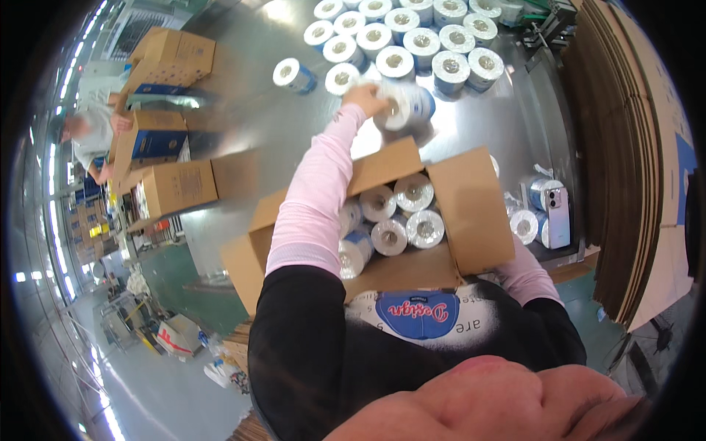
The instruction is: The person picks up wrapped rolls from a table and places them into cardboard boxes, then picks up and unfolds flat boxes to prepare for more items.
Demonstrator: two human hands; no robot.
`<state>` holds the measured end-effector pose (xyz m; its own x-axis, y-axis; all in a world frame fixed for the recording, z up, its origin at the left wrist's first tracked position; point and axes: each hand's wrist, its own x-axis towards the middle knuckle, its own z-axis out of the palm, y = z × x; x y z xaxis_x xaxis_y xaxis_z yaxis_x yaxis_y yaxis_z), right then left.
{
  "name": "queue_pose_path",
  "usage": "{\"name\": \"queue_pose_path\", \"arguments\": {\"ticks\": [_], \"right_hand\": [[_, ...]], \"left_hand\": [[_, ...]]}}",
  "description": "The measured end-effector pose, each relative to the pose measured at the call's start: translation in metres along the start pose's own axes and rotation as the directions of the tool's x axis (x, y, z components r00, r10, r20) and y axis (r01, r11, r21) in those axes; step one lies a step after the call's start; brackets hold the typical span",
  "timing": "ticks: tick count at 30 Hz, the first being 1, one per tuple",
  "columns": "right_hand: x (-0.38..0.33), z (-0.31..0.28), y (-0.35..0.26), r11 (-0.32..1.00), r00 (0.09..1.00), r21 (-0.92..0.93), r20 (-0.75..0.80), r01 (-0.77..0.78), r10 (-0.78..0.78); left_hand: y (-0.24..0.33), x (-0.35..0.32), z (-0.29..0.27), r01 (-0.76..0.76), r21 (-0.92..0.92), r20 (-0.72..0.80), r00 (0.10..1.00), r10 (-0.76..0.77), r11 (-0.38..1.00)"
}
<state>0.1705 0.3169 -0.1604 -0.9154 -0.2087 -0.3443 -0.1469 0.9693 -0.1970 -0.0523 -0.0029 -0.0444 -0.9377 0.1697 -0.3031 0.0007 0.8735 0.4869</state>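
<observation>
My left arm stretches over an open cardboard box (246, 272). Beyond its far side, my left hand (364, 98) is closed on a wrapped toilet paper roll (412, 106), blurred by motion and tilted on its side above the metal table (250, 88). Inside the box several toilet paper rolls (388, 237) stand with their core ends up. My right forearm in its pink sleeve (526, 275) runs along the right side of the box. A raised flap (474, 209) hides my right hand. Past my left hand stands a group of similar rolls (395, 62).
One roll (294, 76) stands apart on the left. At the right a phone (559, 217) leans by a few wrapped rolls (523, 226). Flattened cardboard sheets (618, 147) are stacked beyond the table edge. Across on the left, a person (95, 132) works beside open boxes (176, 184).
</observation>
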Motion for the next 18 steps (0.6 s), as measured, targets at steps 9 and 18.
{"name": "queue_pose_path", "arguments": {"ticks": [9,18], "right_hand": [[0.015,-0.130,0.041,-0.275,0.924,0.893,-0.293,0.357,0.245],[-0.036,-0.351,-0.090,0.269,0.557,0.638,-0.305,0.722,-0.772]], "left_hand": [[0.066,-0.199,-0.109,-0.259,-0.965,-0.223,0.879,0.421,0.031],[0.011,-0.310,-0.050,-0.392,0.160,0.087,0.920,0.383,0.906]]}}
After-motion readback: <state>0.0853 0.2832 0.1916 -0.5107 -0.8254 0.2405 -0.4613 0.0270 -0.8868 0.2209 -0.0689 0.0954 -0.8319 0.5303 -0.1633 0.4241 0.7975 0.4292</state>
